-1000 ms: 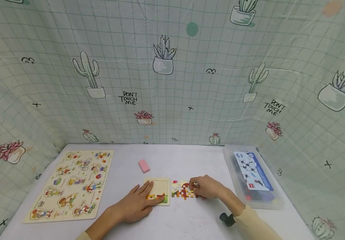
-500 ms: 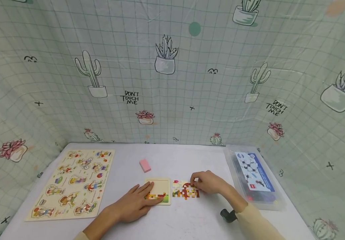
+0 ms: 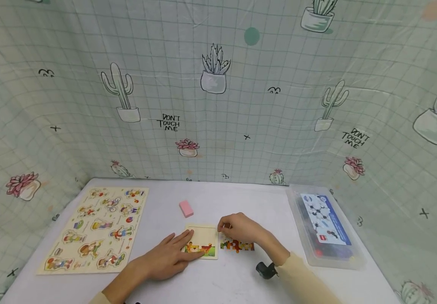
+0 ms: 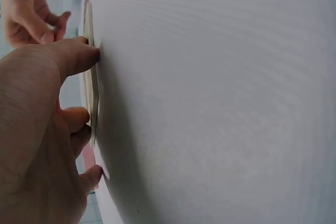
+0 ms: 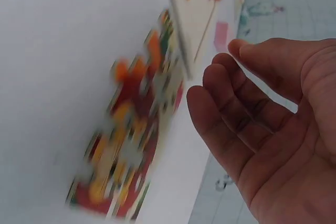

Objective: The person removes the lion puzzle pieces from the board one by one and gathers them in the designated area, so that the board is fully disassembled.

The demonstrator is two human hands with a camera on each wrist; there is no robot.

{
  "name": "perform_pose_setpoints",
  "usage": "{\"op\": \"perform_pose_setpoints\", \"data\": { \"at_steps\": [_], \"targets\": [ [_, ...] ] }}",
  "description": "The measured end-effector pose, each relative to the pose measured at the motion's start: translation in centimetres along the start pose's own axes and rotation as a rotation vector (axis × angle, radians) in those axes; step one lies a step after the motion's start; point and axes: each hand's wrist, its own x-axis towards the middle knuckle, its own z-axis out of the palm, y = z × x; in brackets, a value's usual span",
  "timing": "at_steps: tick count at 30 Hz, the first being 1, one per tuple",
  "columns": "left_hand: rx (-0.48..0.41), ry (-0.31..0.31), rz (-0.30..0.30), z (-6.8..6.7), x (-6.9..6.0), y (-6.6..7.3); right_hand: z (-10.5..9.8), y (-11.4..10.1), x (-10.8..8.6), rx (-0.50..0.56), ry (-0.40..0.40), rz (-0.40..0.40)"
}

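In the head view my left hand [image 3: 167, 256] lies on the small wooden puzzle tray [image 3: 206, 227]. Its fingers are spread over the near left of the tray, across a row of picture pieces fitted along the bottom. My right hand [image 3: 243, 228] is over the tray's far right corner, thumb and fingertips together in a pinch on a puzzle piece that the fingers almost wholly hide. Several joined puzzle pieces [image 3: 237, 245] lie flat just right of the tray, partly covered by that hand. The right wrist view shows these pieces blurred below the curled fingers [image 5: 215, 124].
A large wooden picture board [image 3: 93, 232] lies on the left. Behind the tray is a pink block [image 3: 186, 208]. A clear plastic case [image 3: 325, 228] stands at the right, and a black object [image 3: 265, 270] is by the right sleeve. Patterned cloth surrounds the table.
My right hand has moved left, from the right end of the loose puzzle pieces to the tray's corner. The black object shifted left along with the sleeve. My left hand stays on the tray.
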Motion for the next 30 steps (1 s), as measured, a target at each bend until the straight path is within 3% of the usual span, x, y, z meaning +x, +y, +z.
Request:
{"op": "perform_pose_setpoints", "data": {
  "at_steps": [5,11,23,30],
  "targets": [
    [-0.019,0.003,0.005,-0.4,-0.2,0.0,1.5,-2.3,2.0,-0.038,-0.029,-0.067],
    [-0.049,-0.019,-0.037,-0.4,-0.7,-0.1,3.4,-4.0,3.4,-0.122,-0.074,-0.121],
    [-0.040,-0.033,-0.034,-0.5,-0.8,0.0,5.4,-4.9,3.5,-0.188,0.003,-0.211],
    [-0.019,-0.037,-0.060,-0.3,-0.6,0.4,5.7,-4.8,3.5,-0.171,0.021,-0.190]
  ]
}}
